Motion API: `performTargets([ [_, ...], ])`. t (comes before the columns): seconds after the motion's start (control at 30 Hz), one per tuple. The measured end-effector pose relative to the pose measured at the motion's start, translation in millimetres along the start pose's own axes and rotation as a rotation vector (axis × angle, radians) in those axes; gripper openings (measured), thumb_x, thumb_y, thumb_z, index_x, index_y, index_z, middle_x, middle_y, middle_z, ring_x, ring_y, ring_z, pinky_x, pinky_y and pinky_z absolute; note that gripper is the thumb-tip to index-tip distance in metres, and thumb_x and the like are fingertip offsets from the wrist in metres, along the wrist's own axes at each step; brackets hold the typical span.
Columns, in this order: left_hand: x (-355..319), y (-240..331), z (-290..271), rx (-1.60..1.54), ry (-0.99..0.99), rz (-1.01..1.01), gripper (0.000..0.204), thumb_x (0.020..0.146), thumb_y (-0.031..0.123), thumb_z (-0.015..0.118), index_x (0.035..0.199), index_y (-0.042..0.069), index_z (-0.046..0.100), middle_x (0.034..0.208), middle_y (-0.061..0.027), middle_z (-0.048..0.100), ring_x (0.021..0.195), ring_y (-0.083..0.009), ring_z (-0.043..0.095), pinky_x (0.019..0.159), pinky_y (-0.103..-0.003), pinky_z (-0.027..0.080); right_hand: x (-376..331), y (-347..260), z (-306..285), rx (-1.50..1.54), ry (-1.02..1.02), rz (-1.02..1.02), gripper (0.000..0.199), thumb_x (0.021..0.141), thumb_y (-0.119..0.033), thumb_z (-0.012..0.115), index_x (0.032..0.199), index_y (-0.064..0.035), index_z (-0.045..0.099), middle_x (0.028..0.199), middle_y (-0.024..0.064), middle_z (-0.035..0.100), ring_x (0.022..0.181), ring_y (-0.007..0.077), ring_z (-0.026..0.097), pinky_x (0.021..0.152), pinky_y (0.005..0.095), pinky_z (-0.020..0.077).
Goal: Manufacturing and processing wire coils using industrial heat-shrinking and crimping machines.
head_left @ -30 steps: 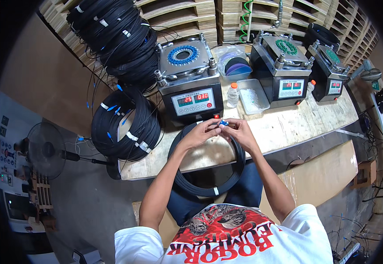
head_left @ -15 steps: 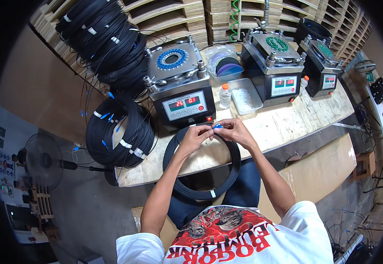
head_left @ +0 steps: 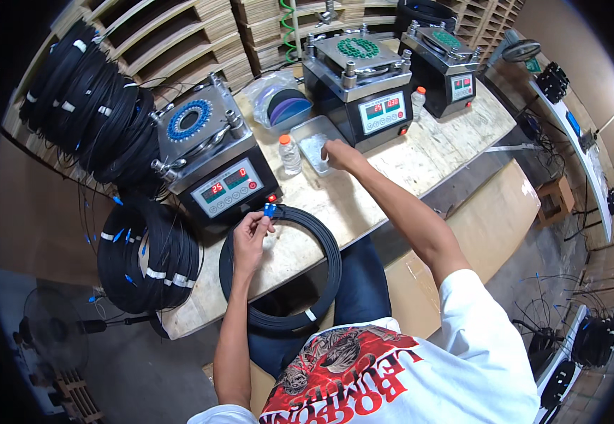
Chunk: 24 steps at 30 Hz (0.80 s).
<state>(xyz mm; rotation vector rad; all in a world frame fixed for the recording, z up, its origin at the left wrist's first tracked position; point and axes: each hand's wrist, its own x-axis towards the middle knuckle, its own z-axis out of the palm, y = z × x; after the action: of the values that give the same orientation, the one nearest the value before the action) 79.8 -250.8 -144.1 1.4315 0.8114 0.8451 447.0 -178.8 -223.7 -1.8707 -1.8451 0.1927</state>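
Observation:
My left hand (head_left: 252, 233) pinches a small blue connector (head_left: 269, 210) on the end of a black cable, just in front of the nearest grey machine (head_left: 211, 159). The cable's black coil (head_left: 323, 272) lies half on the plywood bench (head_left: 420, 159) and half over my lap. My right hand (head_left: 340, 151) is stretched forward and rests at the near edge of a shallow metal tray (head_left: 314, 143) between two machines; whether its fingers hold anything is hidden. A small clear bottle with an orange cap (head_left: 290, 154) stands just left of that tray.
Two more grey machines (head_left: 363, 88) (head_left: 446, 62) with red displays stand further right. A bag of purple discs (head_left: 287, 106) lies behind the tray. Stacks of black cable coils (head_left: 84, 116) (head_left: 148, 258) hang at the left. A fan (head_left: 49, 328) stands on the floor.
Both hands were together on the blue connector. Now my right hand has let go and reached forward to the metal tray; my left hand keeps the connector. The view has shifted right.

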Motion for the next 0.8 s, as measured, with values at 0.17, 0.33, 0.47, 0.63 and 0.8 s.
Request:
performTargets([
  [0.17, -15.7, -6.3, -15.5, 0.072, 0.05, -0.001, 0.019, 0.101, 0.019, 0.061, 0.103, 0.001, 0.066, 0.082, -0.0028, 0.067, 0.074, -0.0061, 0.058, 0.068, -0.022, 0.043, 25.8, -18.4, 20.7, -0.067, -0.309, -0.012, 0.032, 0.067, -0.02, 0.087, 0.095, -0.0083, 0.076, 0.089, 0.0154, 0.074, 0.085, 0.033, 0.068, 0.08, 0.04, 0.0553],
  [0.33, -13.9, -9.2, -8.8, 0.059, 0.025, -0.005, 0.021, 0.101, 0.021, 0.062, 0.104, 0.001, 0.067, 0.082, -0.002, 0.068, 0.073, -0.0048, 0.057, 0.067, -0.021, 0.042, 34.2, 4.2, 15.9, -0.03, -0.495, 0.052, 0.026, 0.065, -0.02, 0.086, 0.084, -0.0065, 0.074, 0.079, 0.0152, 0.071, 0.082, 0.0313, 0.068, 0.072, 0.0391, 0.0552],
  [0.47, -18.6, -9.6, -13.6, 0.057, 0.033, -0.028, 0.022, 0.101, 0.021, 0.062, 0.104, 0.0, 0.067, 0.083, -0.0026, 0.069, 0.075, -0.0057, 0.059, 0.07, -0.022, 0.044, 20.8, -15.3, 15.4, 0.189, -0.222, 0.022, 0.012, 0.075, -0.013, 0.068, 0.081, -0.003, 0.072, 0.078, 0.021, 0.069, 0.079, 0.0337, 0.067, 0.071, 0.0394, 0.0539],
  [0.63, -19.6, -8.6, -14.7, 0.077, 0.027, -0.022, 0.019, 0.102, 0.018, 0.06, 0.103, -0.001, 0.065, 0.084, -0.0056, 0.069, 0.077, -0.0083, 0.06, 0.07, -0.023, 0.046, 11.6, -22.4, 4.4, 0.194, -0.1, -0.001, 0.012, 0.08, -0.005, 0.058, 0.083, -0.0016, 0.069, 0.083, 0.0231, 0.068, 0.08, 0.036, 0.067, 0.073, 0.0398, 0.0533],
  [0.8, -17.7, -6.8, -9.1, 0.087, 0.02, -0.029, 0.019, 0.102, 0.018, 0.06, 0.103, -0.001, 0.065, 0.085, -0.0057, 0.069, 0.077, -0.0081, 0.061, 0.07, -0.023, 0.045, 3.9, -16.1, -5.9, 0.098, -0.089, -0.019, 0.015, 0.075, -0.003, 0.072, 0.09, -0.0038, 0.07, 0.089, 0.0225, 0.069, 0.088, 0.0396, 0.068, 0.078, 0.0463, 0.0536],
])
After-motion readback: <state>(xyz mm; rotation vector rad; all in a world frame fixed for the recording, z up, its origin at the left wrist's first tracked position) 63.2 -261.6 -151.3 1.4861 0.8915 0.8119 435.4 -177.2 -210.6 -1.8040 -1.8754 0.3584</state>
